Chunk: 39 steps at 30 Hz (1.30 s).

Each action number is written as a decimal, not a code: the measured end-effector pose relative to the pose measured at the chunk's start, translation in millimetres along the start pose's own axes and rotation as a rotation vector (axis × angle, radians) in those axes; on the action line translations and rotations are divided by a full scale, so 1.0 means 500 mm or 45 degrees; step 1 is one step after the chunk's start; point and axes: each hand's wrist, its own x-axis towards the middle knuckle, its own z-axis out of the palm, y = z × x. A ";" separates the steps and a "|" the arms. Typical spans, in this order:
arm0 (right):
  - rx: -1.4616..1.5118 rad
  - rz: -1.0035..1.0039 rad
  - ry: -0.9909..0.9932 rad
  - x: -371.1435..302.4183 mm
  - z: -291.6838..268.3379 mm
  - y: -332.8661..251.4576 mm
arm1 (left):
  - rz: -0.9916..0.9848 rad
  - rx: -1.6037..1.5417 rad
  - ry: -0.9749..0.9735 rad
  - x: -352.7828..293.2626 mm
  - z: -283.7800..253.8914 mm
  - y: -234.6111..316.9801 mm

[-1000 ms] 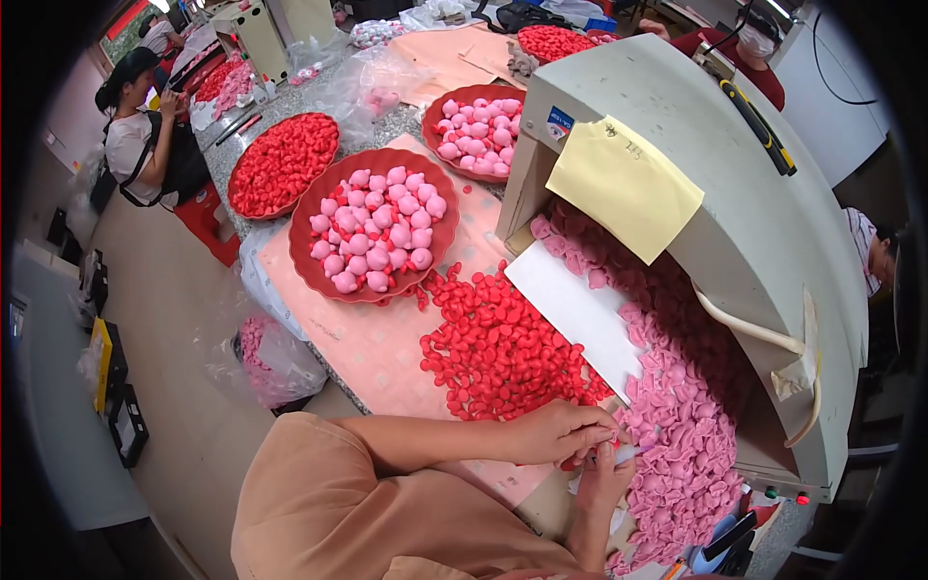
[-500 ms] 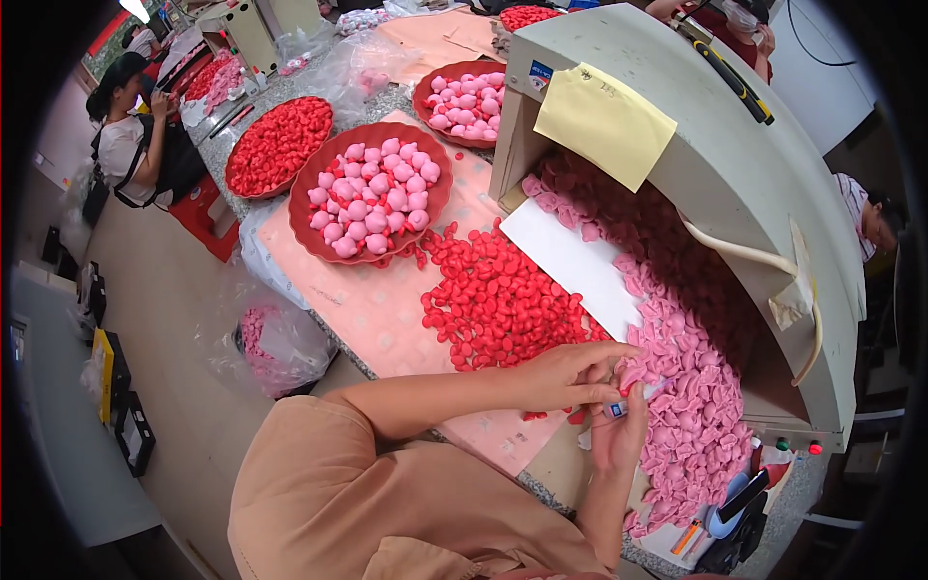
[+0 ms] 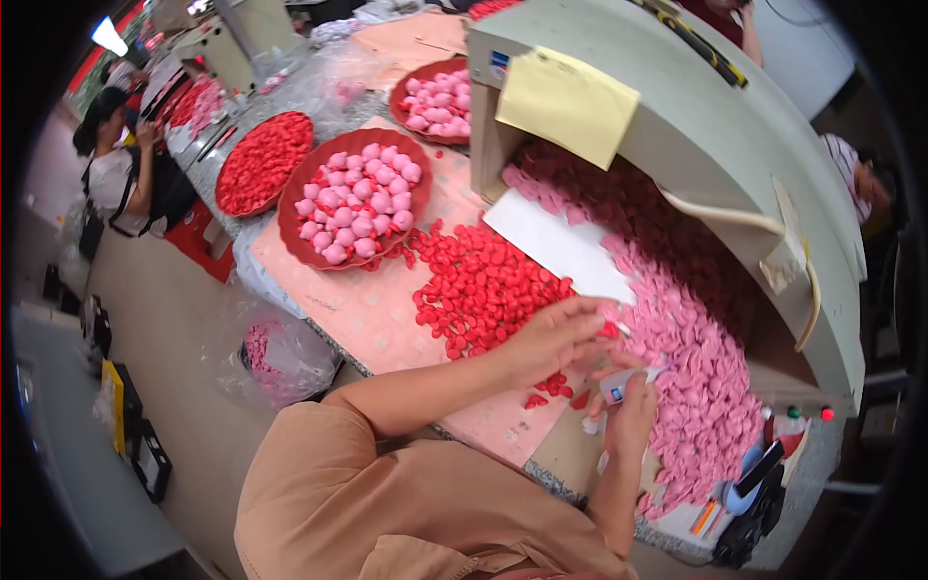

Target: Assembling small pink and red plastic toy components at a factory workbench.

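My left hand [image 3: 553, 340] is closed, its fingertips pinching a small pink rubbery piece with a red part [image 3: 609, 327], over the edge of the white sheet [image 3: 556, 242]. Below and to the right of it, my right hand [image 3: 630, 411] grips a small white squeeze bottle [image 3: 619, 387] with a blue label, its nozzle toward the pink pile. Loose red oval pieces [image 3: 488, 285] are heaped beyond my left forearm. A large pile of flat pink pieces [image 3: 701, 387] lies right beside my right hand, running back into the grey hooded box [image 3: 773, 126].
A scalloped red bowl [image 3: 290, 227] of round pink pieces stands on the pink mat [image 3: 343, 324]. Behind it are a bowl of red pieces [image 3: 263, 159] and another pink-filled bowl [image 3: 435, 101]. Pens [image 3: 706, 517] and a black device [image 3: 759, 469] lie at the lower right.
My hands have drawn apart: the left one has moved up and left with the pinched piece, while the right keeps hold of the bottle. The whole view has shifted slightly.
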 end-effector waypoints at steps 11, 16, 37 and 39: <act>-0.138 -0.394 0.207 0.013 -0.057 -0.037 | -0.262 -0.230 0.110 0.013 -0.004 0.017; 0.022 -0.517 0.238 0.012 -0.056 -0.027 | -0.323 -0.145 0.015 0.002 -0.012 -0.009; -0.426 -0.827 0.458 0.020 -0.069 -0.013 | -0.385 -0.191 0.243 0.002 -0.009 -0.024; -0.474 -0.786 0.413 0.015 -0.073 -0.011 | -0.391 -0.188 0.257 0.002 -0.008 -0.024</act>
